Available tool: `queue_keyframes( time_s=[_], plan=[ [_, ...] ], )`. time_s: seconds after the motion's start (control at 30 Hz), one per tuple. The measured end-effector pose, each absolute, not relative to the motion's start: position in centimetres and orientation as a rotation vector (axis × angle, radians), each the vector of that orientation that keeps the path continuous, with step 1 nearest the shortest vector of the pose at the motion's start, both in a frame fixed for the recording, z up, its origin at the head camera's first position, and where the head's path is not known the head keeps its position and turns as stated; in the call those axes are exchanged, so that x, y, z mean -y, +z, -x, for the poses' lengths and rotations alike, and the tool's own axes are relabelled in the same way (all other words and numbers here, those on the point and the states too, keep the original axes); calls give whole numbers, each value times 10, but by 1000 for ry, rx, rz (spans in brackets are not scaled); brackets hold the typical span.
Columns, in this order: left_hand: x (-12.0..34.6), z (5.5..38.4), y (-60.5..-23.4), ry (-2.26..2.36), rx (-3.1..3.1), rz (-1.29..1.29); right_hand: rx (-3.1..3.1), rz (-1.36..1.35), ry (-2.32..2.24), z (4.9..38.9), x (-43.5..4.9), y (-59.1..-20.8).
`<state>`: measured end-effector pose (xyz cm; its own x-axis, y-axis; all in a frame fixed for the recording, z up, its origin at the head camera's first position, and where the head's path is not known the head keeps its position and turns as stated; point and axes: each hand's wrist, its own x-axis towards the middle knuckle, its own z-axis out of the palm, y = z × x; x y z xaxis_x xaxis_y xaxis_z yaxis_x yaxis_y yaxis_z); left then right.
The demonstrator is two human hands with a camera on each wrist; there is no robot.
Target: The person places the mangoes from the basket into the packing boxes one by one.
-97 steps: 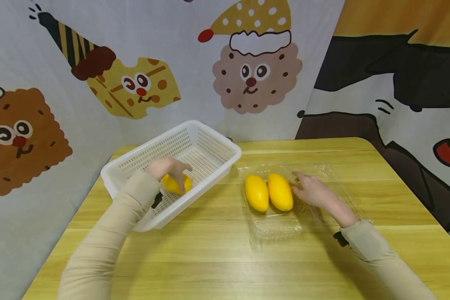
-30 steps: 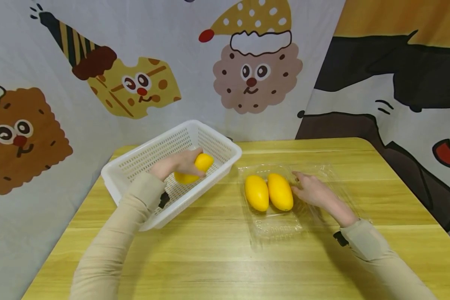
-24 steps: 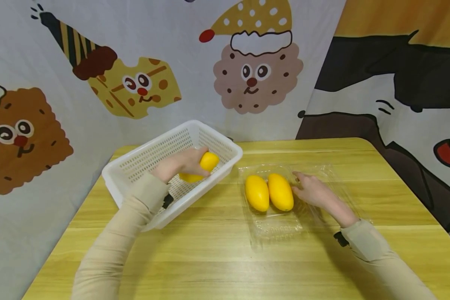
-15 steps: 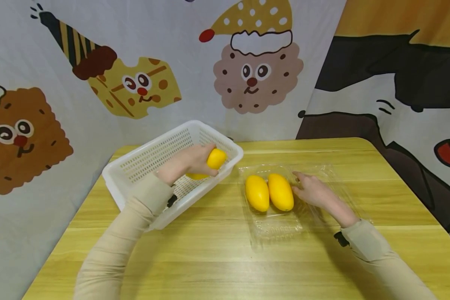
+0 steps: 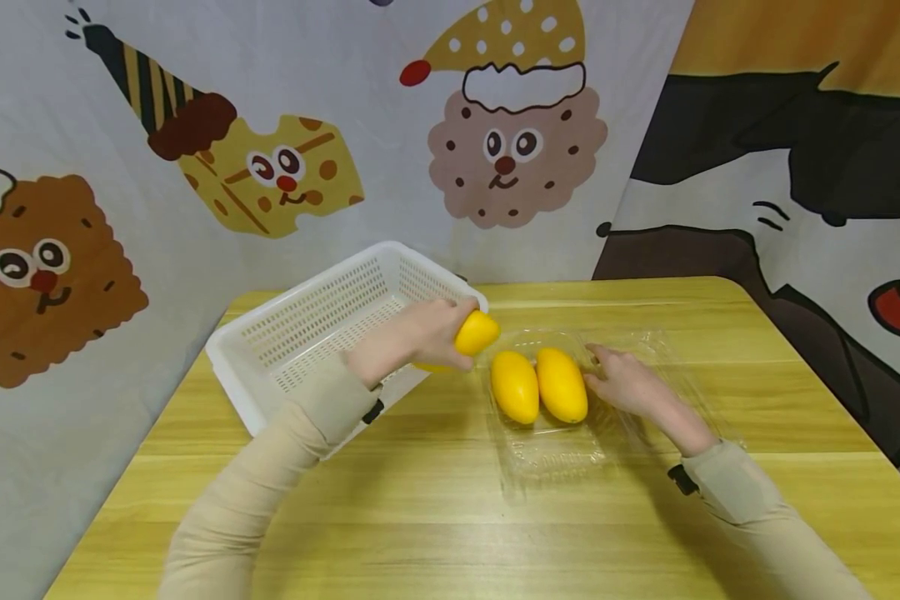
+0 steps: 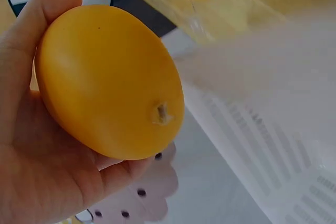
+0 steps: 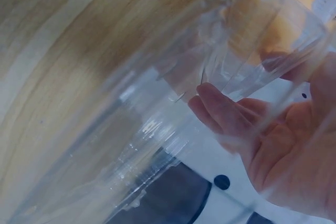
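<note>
My left hand point(image 5: 431, 333) grips a smooth yellow mango point(image 5: 477, 332) above the right rim of a white perforated plastic basket point(image 5: 270, 312). In the left wrist view, the thumb and fingers wrap the mango point(image 6: 110, 82), its stem nub facing the camera. Two more yellow mangoes, one on the left point(image 5: 514, 387) and one on the right point(image 5: 562, 385), lie side by side in a clear plastic clamshell box point(image 5: 555, 458). My right hand point(image 5: 630, 383) rests at the box's right side, fingers extended. In the right wrist view, its fingertips point(image 7: 207, 94) touch the clear plastic.
The box's clear lid point(image 5: 675, 367) lies folded out to the right, under and beside my right hand. Everything stands on a wooden table point(image 5: 420, 525). A printed cartoon cloth point(image 5: 390, 167) hangs right behind the table's back edge.
My left hand has taken hold of the mango inside the basket, lifted it and carried it rightward to the basket's rim, near the box. The right hand and the two boxed mangoes stay put.
</note>
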<state>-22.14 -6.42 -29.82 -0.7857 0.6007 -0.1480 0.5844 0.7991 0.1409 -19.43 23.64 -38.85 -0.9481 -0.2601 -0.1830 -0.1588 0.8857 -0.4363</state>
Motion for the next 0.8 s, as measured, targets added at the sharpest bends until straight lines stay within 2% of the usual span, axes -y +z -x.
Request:
queue_keyframes(
  time_s=[0.8],
  plan=[
    [-11,190,-342,66,-2602,-1204,-2808,298,-622,194,-237,-388]
  ],
)
